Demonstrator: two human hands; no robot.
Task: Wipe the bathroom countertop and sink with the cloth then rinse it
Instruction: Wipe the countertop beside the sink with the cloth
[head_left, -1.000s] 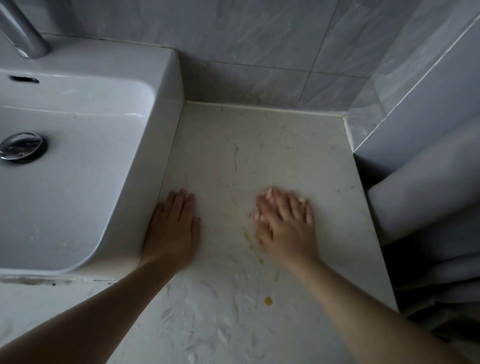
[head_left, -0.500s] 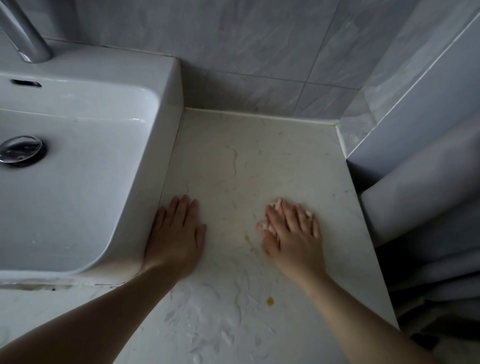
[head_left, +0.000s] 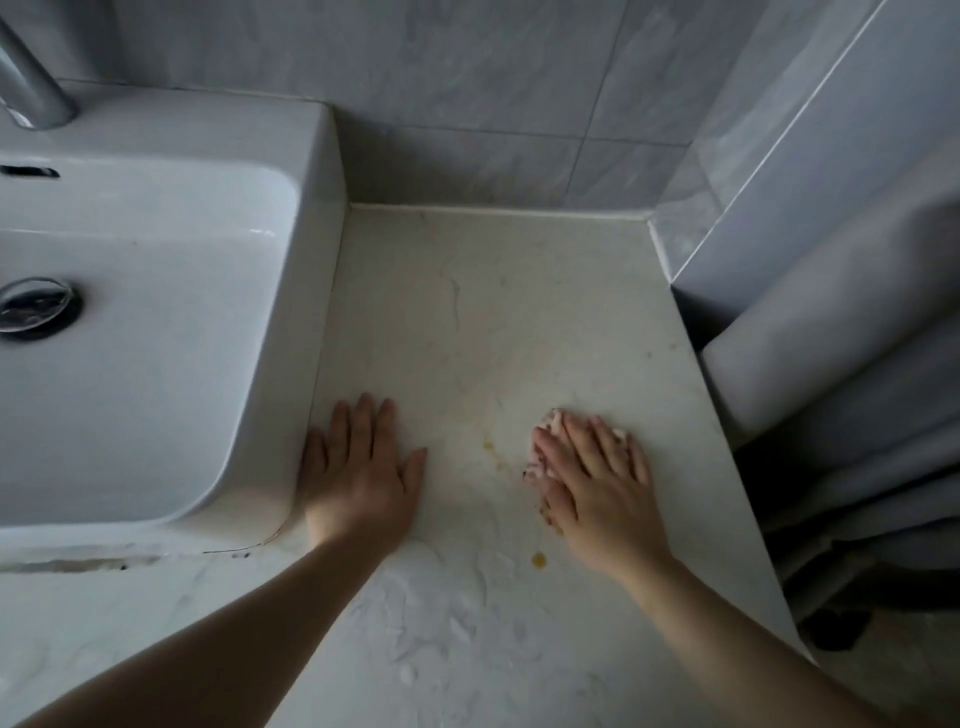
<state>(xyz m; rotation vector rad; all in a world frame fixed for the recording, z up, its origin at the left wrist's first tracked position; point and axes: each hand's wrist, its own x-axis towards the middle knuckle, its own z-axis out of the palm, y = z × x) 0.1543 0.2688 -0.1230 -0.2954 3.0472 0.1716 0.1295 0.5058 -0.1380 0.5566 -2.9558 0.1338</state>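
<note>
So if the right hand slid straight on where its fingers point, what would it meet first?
Only bare countertop, it seems, until the tiled back wall; the right hand presses the cloth flat.

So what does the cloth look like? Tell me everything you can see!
Only little bits of the cloth show. It looks pale pinkish-white and soft, flattened under the right hand, peeking out at the far and left edges. It lies on the cream countertop, just right of some yellow spots. Straight fingers press it down.
</note>
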